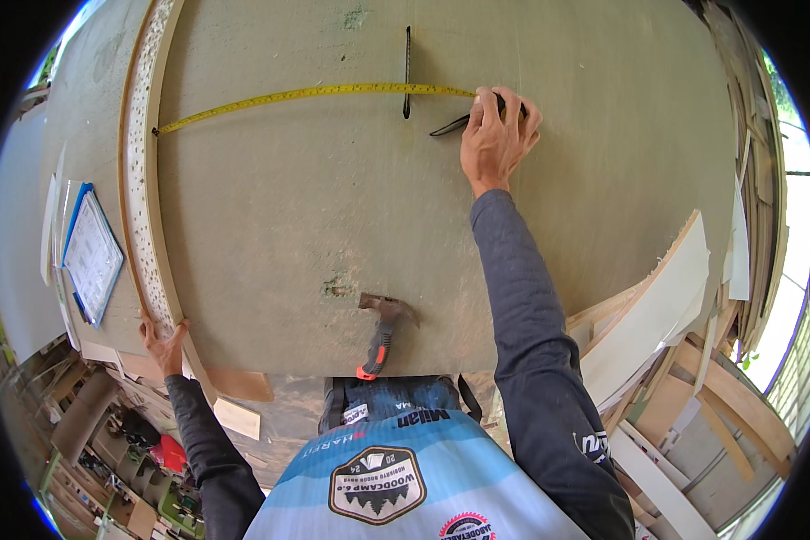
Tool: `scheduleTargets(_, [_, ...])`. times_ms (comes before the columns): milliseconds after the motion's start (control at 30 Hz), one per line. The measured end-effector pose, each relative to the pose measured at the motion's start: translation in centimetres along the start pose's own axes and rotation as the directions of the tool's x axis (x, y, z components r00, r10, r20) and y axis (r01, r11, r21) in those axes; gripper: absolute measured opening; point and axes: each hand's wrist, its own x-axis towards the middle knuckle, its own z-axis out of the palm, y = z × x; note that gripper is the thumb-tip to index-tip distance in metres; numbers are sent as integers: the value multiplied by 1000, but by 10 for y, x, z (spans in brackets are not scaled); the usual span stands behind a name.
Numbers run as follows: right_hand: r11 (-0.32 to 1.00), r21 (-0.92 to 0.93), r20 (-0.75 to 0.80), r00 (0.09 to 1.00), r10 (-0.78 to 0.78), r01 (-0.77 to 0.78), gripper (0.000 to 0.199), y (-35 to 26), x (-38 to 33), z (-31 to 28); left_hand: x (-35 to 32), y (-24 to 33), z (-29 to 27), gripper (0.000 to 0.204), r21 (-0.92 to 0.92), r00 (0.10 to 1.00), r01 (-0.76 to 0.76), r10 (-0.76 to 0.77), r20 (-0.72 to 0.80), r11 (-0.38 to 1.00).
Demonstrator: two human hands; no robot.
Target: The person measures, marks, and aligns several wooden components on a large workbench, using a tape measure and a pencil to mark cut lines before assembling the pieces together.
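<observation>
My right hand [499, 135] is closed round a tape measure, whose dark case is mostly hidden under the fingers. A black strap [450, 127] sticks out beside it. The yellow tape blade [324, 89] runs left across the tabletop, over a narrow dark slot [408, 54]. Its hooked end meets the side of a long speckled white strip of board [141, 153]. At the near end of that strip, my left hand [163, 344] grips it across its width, thumb and fingers on opposite sides.
A claw hammer [385, 337] with a black and red handle lies at the table's [333, 216] near edge. Left of the strip is a blue-edged clipboard [94, 247] with papers. White board offcuts [648, 310] lean at the right, and stacked planks [760, 162] stand beyond.
</observation>
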Motion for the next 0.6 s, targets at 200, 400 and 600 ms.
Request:
scheduleTargets(200, [1000,-15,11,1000,-3,3,20,-2,1,-5,0,-4,1,108,-6,1000,26,-26,7,1000])
scheduleTargets(400, [1000,-11,-1,1000,-6,6,19,-1,1,-2,1,-7,2,108,-19,1000,0,0,-2,1000])
scheduleTargets(600, [1000,-4,-11,1000,-16,16,18,1,0,0,-1,-1,-1,105,-1,999,25,-25,28,1000])
